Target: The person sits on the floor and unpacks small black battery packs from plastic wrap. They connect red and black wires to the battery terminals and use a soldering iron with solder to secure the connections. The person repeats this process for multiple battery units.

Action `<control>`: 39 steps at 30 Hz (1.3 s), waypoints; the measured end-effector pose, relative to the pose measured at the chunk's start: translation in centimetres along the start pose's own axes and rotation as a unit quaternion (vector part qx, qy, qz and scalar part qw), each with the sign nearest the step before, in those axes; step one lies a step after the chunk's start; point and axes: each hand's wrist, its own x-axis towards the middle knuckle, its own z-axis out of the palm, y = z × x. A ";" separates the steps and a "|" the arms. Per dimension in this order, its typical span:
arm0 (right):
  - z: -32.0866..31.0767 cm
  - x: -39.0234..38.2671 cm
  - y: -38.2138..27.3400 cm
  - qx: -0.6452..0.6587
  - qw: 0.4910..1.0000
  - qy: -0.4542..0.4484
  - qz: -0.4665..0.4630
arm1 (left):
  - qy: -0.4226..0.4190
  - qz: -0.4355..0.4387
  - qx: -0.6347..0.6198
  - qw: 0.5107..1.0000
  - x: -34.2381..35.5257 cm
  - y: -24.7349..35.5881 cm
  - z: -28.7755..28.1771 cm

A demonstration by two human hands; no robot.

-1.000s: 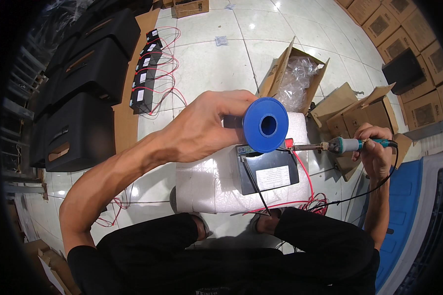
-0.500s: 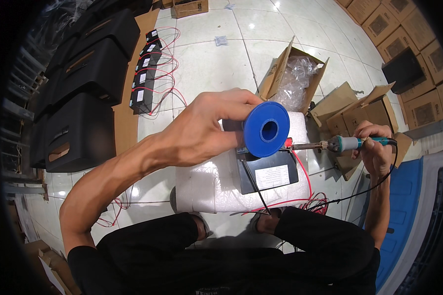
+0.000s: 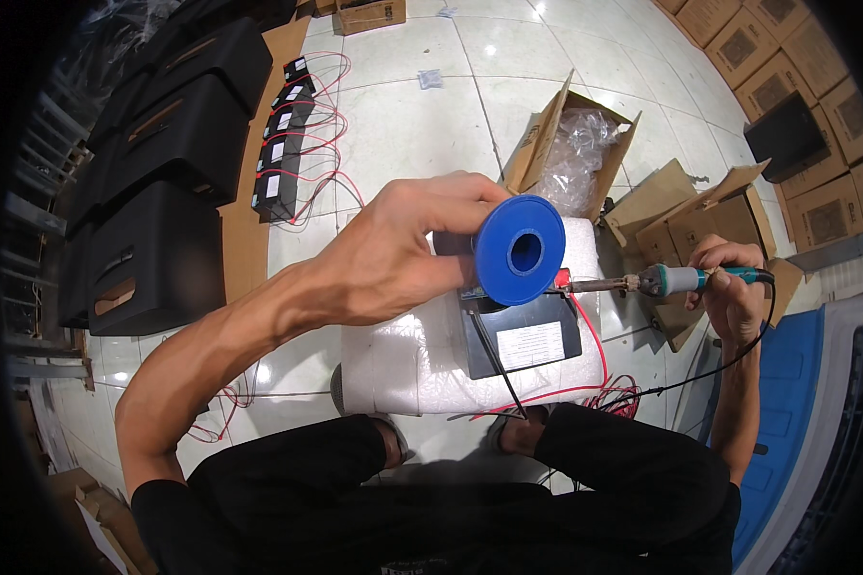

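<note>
Since a second ago, the blue spool [image 3: 500, 251] has dipped slightly toward the person and turned a little, while the soldering iron [image 3: 679, 281] lies almost where it was. The left hand's [image 3: 408, 249] grip is clamped on the spool, with some fingertips hidden behind it; the right hand's [image 3: 729, 287] grip is closed around the iron's handle. Below the spool, the battery [image 3: 524, 343] rests on the white foam block [image 3: 384, 350], and the iron's hot end reaches in to its red terminal [image 3: 562, 279]. Whether the tip actually touches metal cannot be told, since the spool overhangs that corner. That overhang looks like the main hazard: with the spool so near the iron, a small slip of either hand could press the hot shaft into the plastic rim and melt it. The red wire [image 3: 594, 335] runs down right beside the terminal, so a drooping iron could scorch its coating. Neither hand steadies the battery, and a push from the iron could slide it on the foam, which would itself melt if touched. A tug on the black cord [image 3: 738, 359], looping down by the right forearm, could drag the tip off its spot.
</note>
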 end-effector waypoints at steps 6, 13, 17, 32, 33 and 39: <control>0.0 0.0 0.0 0.005 1.000 -0.001 0.000 | 0.000 0.005 -0.001 1.000 0.0 -0.1 -0.1; 0.0 0.0 0.1 0.025 1.000 -0.006 0.000 | -0.001 0.003 0.005 1.000 0.1 -0.1 0.1; -0.1 0.0 0.1 0.013 1.000 -0.003 -0.003 | -0.002 -0.002 0.008 1.000 0.1 0.0 0.0; 0.0 0.0 -0.2 -0.006 1.000 0.004 0.003 | 0.006 0.001 0.015 1.000 0.2 0.2 -0.5; 0.0 0.0 -0.1 -0.007 1.000 0.003 0.003 | 0.012 -0.001 0.021 1.000 0.2 0.3 -0.7; -0.1 0.1 -0.1 -0.007 1.000 0.003 0.001 | 0.037 0.012 0.051 0.998 0.0 0.3 -1.2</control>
